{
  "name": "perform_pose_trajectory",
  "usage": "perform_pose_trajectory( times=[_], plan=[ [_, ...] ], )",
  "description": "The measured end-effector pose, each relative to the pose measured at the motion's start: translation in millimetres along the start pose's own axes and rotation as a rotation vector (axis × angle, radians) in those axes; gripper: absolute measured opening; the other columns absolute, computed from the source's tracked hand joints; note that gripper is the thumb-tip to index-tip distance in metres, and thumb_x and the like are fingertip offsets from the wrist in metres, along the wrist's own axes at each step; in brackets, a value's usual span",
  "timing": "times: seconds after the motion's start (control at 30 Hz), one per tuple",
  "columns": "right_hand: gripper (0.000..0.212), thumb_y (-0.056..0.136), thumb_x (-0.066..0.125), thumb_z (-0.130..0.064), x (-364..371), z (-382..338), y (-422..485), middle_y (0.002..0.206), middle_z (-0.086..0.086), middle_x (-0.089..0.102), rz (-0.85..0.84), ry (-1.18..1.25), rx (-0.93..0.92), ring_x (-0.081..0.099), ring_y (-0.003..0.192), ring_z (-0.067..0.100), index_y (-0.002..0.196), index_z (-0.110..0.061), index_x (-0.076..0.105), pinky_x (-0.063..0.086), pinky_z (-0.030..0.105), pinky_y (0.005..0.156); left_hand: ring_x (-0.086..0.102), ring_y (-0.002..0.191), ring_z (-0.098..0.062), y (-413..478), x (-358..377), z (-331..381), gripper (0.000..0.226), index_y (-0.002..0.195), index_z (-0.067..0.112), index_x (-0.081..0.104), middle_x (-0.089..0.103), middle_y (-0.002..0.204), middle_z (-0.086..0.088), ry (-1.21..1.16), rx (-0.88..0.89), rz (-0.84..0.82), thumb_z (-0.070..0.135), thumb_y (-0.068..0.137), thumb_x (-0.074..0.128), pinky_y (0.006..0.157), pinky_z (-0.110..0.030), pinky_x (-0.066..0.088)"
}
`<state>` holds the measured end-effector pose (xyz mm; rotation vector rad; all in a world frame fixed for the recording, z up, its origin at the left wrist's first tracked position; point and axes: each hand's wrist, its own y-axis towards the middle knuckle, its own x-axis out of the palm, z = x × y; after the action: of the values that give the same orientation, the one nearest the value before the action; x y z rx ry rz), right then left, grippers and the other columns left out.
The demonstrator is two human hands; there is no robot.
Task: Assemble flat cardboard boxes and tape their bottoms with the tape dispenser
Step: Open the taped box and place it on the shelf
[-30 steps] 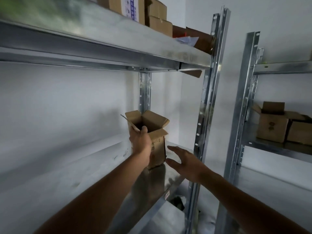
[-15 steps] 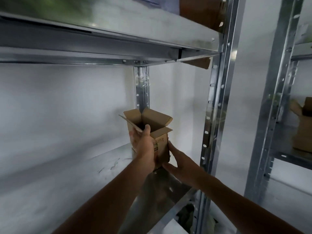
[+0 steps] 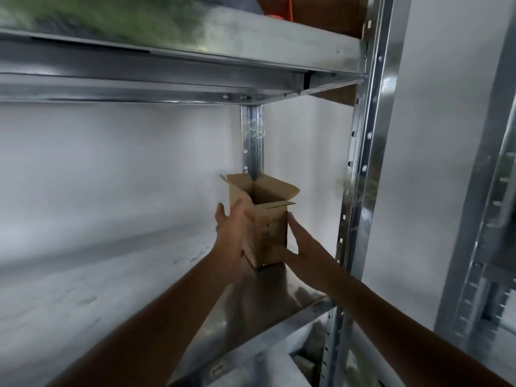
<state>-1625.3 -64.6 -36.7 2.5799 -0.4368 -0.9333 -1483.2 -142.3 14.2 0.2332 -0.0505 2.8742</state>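
Box (image 3: 269, 233) upright on metal shelf (image 3: 125, 297), by rear post (image 3: 252, 141), top flaps open. Left grip (image 3: 230, 233) and right grip (image 3: 303, 247) both spread, fingers straight, flat against opposite box sides. We judge this steadies box, squares it on shelf. Bottom tape hidden.

The small brown cardboard box (image 3: 269, 233) stands upright on the shiny metal shelf (image 3: 134, 291), close to the back post at the shelf's right end. Its top is open, with the flaps sticking up and out, and you can see down into the dark inside. There is small dark print on its front, too blurry to read, and the left hand (image 3: 231, 229) and right hand (image 3: 304, 244) lie flat against its two sides.
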Motion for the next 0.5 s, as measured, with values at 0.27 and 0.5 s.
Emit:
perform_pose_trajectory(
  times=[0.27, 0.5],
  plan=[
    [0.052, 0.102, 0.05, -0.043, 21, -49, -28, 0.144, -0.022, 0.035, 0.309, -0.144, -0.2, 0.033, 0.131, -0.003, 0.148, -0.023, 0.035, 0.021, 0.007, 0.112, 0.049, 0.128, -0.021, -22, -90, -30, 0.063, 0.148, 0.031, 0.042, 0.035, 0.158, -0.001, 0.608, 0.257, 0.056, 0.063, 0.094, 0.045, 0.08, -0.021, 0.047],
    [0.065, 0.097, 0.032, -0.061, 99, -78, -38, 0.167, -0.014, 0.017, -0.165, -0.281, -0.183, 0.002, 0.153, 0.005, 0.156, -0.034, 0.026, 0.002, 0.03, 0.115, 0.035, 0.144, -0.014, -56, -184, -48, 0.058, 0.143, 0.044, 0.047, 0.036, 0.16, 0.01, 1.221, 0.248, 0.014, 0.071, 0.093, 0.036, 0.118, -0.044, 0.034]
  ],
)
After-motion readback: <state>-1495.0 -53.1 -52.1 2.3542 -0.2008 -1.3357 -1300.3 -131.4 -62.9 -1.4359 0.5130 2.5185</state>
